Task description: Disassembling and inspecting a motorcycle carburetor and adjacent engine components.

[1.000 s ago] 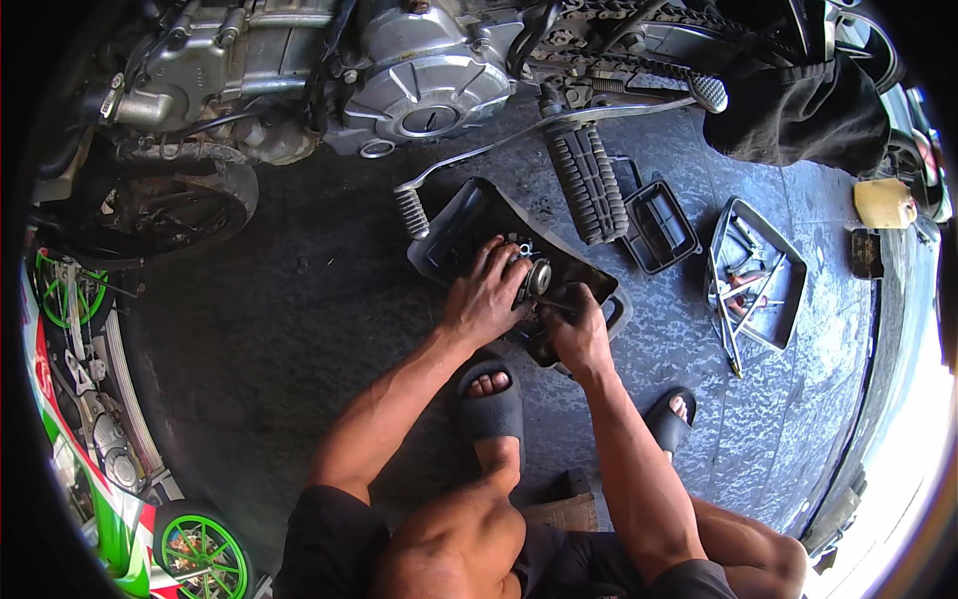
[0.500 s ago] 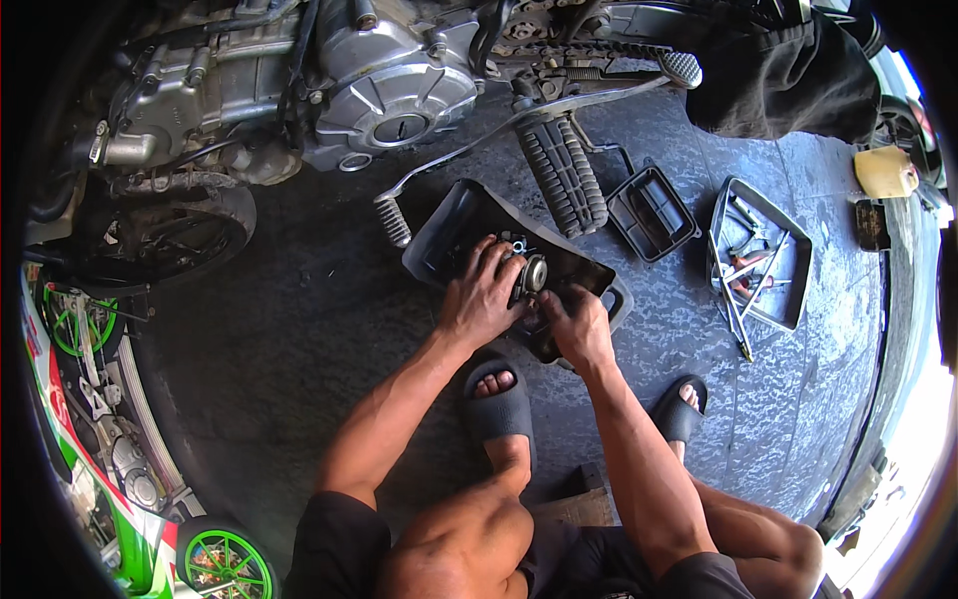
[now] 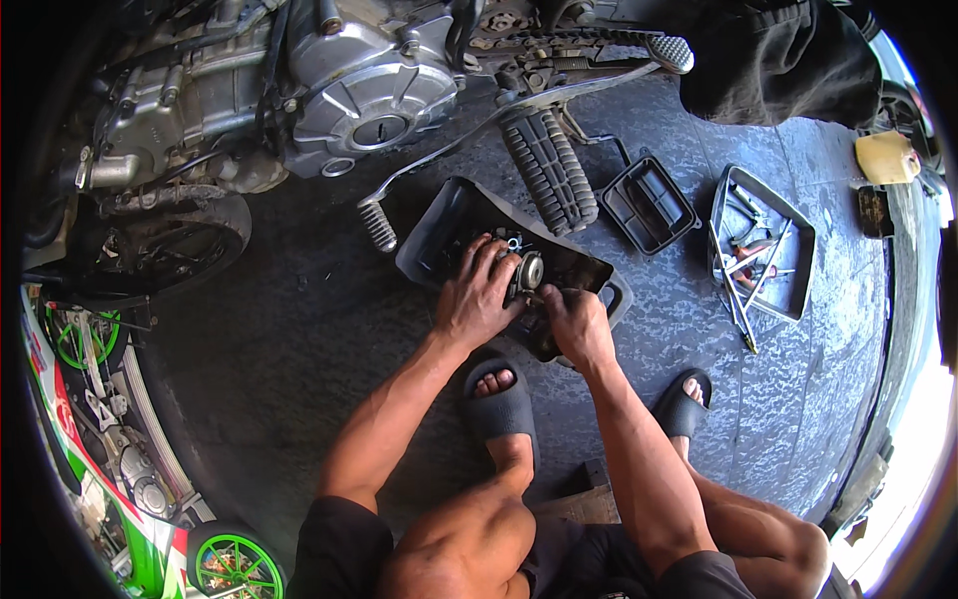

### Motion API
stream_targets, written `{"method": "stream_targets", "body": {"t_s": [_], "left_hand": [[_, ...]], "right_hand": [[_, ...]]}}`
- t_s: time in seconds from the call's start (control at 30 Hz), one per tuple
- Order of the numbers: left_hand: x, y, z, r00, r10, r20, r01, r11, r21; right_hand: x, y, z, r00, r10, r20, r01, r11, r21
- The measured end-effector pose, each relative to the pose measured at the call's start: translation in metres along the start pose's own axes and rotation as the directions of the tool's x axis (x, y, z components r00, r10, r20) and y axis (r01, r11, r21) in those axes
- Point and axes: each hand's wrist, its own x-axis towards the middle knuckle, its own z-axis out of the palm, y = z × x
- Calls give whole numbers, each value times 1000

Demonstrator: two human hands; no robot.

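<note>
A dark plastic pan lies on the floor below the motorcycle's foot lever, with a round silver metal part and small fittings inside. My left hand is wrapped over the left side of that part, fingers curled on it. Against its lower right, my right hand is closed with the thumb up; what it pinches is mostly hidden by the fingers.
A motorcycle engine, a rubber footpeg and dark cloth are overhead. Rightward are a compartmented black tray, a tool tray and a yellow jerrycan. A green-wheeled motorcycle stands left.
The view has shifted a little, moving the engine left in the picture. Both hands stay on the metal part in the pan, with slight movement in the right hand's fingers.
</note>
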Motion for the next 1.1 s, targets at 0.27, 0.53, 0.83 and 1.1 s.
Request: {"method": "stream_targets", "body": {"t_s": [0.27, 0.53, 0.83, 1.1], "left_hand": [[2, 2, 0, 987, 147, -61, -140, 984, 109], [0, 5, 8, 964, 257, -63, -253, 965, 70], [3, 8, 9, 976, 215, -43, -213, 976, 48], [5, 8, 8, 976, 210, -54, -209, 978, 21]], "right_hand": [[5, 6, -6, 966, -221, -134, 240, 960, 142], [31, -8, -1, 958, 47, -282, 20, 972, 232], [38, -12, 8, 941, 47, -335, 23, 979, 202], [45, -2, 6, 947, 100, -304, -20, 966, 257]]}}
